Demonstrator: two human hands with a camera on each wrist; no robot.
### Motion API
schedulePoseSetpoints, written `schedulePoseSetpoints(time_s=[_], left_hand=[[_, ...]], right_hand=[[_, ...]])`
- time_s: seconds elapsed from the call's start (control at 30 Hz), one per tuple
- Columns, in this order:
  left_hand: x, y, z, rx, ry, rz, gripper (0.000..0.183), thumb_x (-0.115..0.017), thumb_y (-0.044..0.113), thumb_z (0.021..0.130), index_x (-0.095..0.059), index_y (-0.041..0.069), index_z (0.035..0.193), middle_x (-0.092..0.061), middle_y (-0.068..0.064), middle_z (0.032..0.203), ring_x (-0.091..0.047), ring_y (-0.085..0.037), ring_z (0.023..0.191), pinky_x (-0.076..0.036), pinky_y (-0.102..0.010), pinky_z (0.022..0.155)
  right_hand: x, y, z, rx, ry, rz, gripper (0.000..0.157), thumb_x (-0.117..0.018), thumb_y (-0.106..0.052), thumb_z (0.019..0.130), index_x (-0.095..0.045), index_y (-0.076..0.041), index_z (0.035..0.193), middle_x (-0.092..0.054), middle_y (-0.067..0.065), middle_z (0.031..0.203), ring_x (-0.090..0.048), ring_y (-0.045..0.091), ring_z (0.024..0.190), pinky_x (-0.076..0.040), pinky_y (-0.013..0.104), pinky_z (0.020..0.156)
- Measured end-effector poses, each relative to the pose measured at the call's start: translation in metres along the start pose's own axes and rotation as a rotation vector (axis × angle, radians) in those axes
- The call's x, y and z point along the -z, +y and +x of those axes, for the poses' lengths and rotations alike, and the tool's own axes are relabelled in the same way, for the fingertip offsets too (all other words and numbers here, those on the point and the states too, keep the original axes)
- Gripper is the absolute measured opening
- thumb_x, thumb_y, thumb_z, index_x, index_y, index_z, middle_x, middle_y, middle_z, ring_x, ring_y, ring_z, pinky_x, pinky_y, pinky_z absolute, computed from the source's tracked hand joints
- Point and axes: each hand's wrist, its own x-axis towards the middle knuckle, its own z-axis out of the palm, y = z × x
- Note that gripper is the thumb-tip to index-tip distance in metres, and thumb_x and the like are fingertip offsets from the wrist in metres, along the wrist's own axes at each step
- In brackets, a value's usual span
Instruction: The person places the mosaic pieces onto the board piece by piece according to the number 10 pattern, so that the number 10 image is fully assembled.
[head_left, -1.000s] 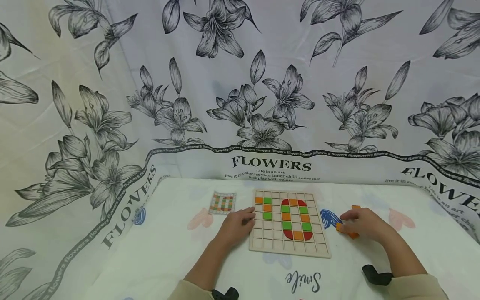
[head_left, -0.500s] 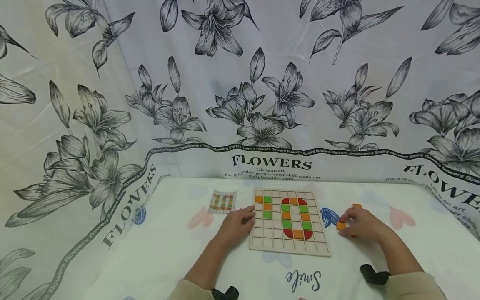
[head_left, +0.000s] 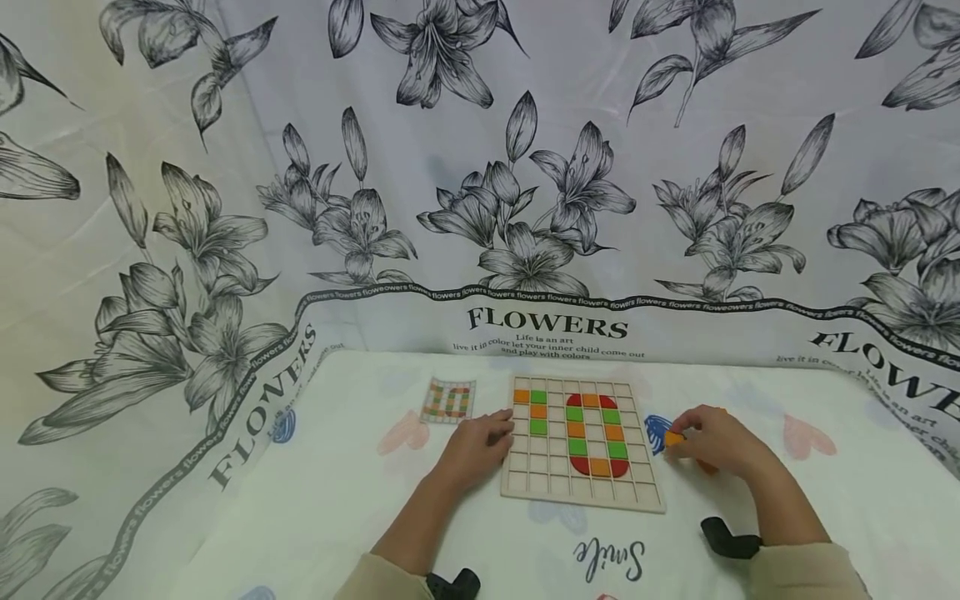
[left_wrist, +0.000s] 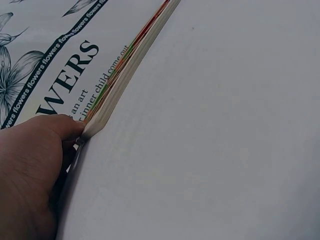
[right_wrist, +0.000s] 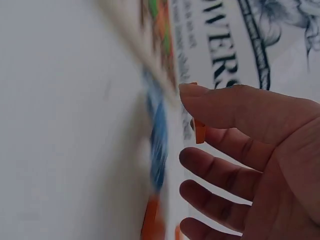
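A wooden grid board (head_left: pixel 551 483) lies flat on the table, with orange, green and red tiles set in some of its squares. My left hand (head_left: pixel 474 450) rests at the board's left edge. In the left wrist view my thumb touches the board's edge (left_wrist: pixel 112 95); the other fingers are mostly hidden. To the right of the board, my right hand (head_left: pixel 723 437) pinches a small orange tile (head_left: pixel 673 438) between thumb and index finger. The other fingers are spread loosely in the right wrist view, where the tile (right_wrist: pixel 199 132) stands edge-on.
More orange tiles (head_left: pixel 707 467) lie under my right hand, partly covered. A small pattern card (head_left: pixel 447 402) with coloured squares lies left of the board. Behind the table hangs a flower-print cloth (head_left: pixel 525 208).
My right hand has moved slightly left, toward the board, with the orange tile pinched in it. My left hand stays at the board's edge. The head view has shifted a little.
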Motion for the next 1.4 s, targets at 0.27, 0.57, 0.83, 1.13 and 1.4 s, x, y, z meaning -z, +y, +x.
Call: schedulePoseSetpoints(time_s=[0.27,0.57,0.83,1.13,1.4], left_hand=[[0.005,-0.003,0.003,0.024,0.007,0.006,0.03,-0.062,0.025,0.096,-0.07,0.013,0.123,-0.056,0.008,0.141,-0.05,-0.026,0.134,-0.036,-0.046,0.116],[0.011,0.003,0.011,0.004,0.024,-0.005,0.03,-0.062,0.024,0.096,-0.07,0.013,0.123,-0.056,0.008,0.142,-0.05,-0.028,0.135,-0.037,-0.046,0.116],[0.01,0.005,0.009,0.002,0.021,0.013,0.031,-0.062,0.025,0.096,-0.07,0.013,0.123,-0.057,0.008,0.142,-0.05,-0.033,0.134,-0.035,-0.051,0.116],[0.005,0.002,0.005,0.02,0.001,0.007,0.031,-0.062,0.026,0.096,-0.07,0.014,0.123,-0.056,0.009,0.142,-0.05,-0.031,0.134,-0.033,-0.051,0.117],[0.0,-0.002,0.005,0.011,0.002,0.007,0.031,-0.062,0.026,0.096,-0.07,0.014,0.123,-0.056,0.009,0.142,-0.051,-0.029,0.133,-0.035,-0.05,0.116]], right_hand=[[-0.026,-0.081,0.018,0.109,0.036,0.07,0.037,-0.081,-0.029,0.079,-0.07,-0.01,0.109,-0.062,0.013,0.117,-0.054,0.03,0.105,-0.054,0.042,0.08],[-0.068,-0.148,0.028,0.192,0.049,0.033,0.027,-0.085,-0.024,0.076,-0.075,-0.018,0.1,-0.065,0.001,0.101,-0.057,0.02,0.092,-0.055,0.04,0.084],[-0.093,-0.152,0.031,0.212,0.105,-0.054,0.025,-0.085,-0.027,0.074,-0.075,-0.02,0.095,-0.06,-0.001,0.086,-0.052,0.018,0.08,-0.046,0.032,0.067],[-0.107,-0.151,0.032,0.178,0.078,-0.084,0.022,-0.083,-0.024,0.076,-0.077,-0.018,0.097,-0.063,-0.005,0.082,-0.054,0.015,0.078,-0.048,0.033,0.069],[-0.109,-0.147,0.03,0.174,0.069,-0.046,0.017,-0.08,-0.017,0.08,-0.077,-0.016,0.096,-0.069,-0.004,0.089,-0.06,0.014,0.084,-0.055,0.037,0.08]])
